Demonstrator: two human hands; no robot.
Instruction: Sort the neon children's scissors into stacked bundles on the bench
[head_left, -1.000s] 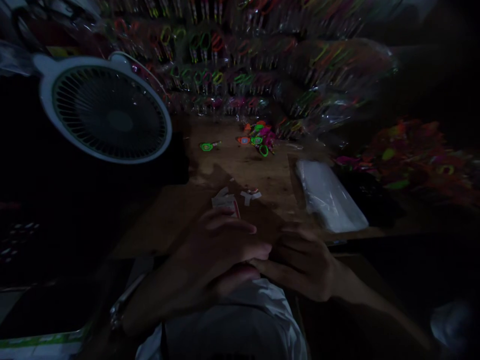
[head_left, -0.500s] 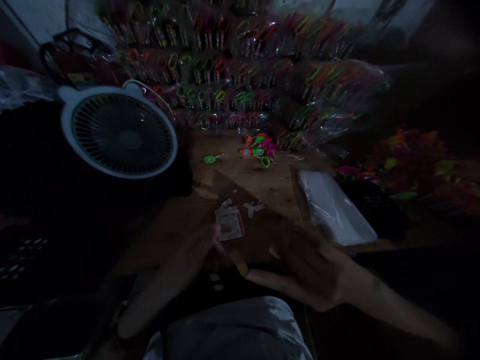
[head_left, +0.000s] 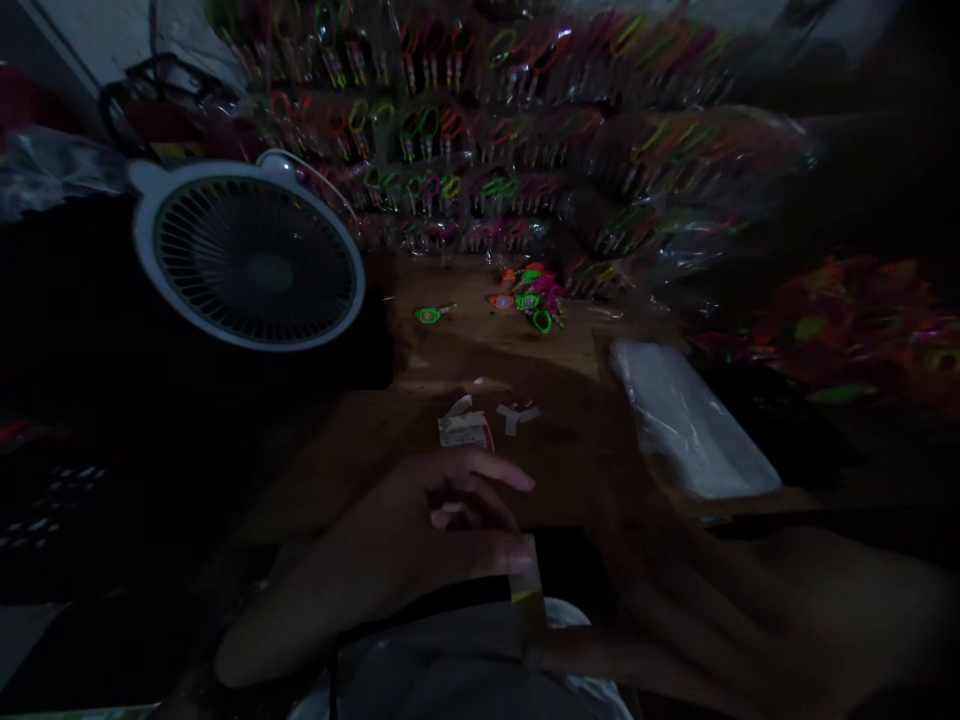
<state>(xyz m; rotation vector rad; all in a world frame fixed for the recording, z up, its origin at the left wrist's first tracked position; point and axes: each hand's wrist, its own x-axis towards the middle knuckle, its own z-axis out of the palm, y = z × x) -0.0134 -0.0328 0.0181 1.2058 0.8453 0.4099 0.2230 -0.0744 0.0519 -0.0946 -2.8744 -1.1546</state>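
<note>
Bags (head_left: 772, 142) hold bands (head_left: 451, 124); left fingers (head_left: 510, 553) pinch a strip (head_left: 526, 598), right fingers (head_left: 600, 652) spread, grip unclear.

- Very dim overall; we lose the left side and far right to near-black.
- Faint warm light on the far part of the table (head_left: 465, 345); we note a soft-edged shadow across its middle.
- Small glints on the plastic wrapping (head_left: 705, 150), duller sheen on the clear bag (head_left: 694, 425).
- Right hand (head_left: 727, 620) blurred, dark-fingered; left hand (head_left: 435, 520) sharper.
- Colourful pile (head_left: 847, 320) soft near the edge.
</note>
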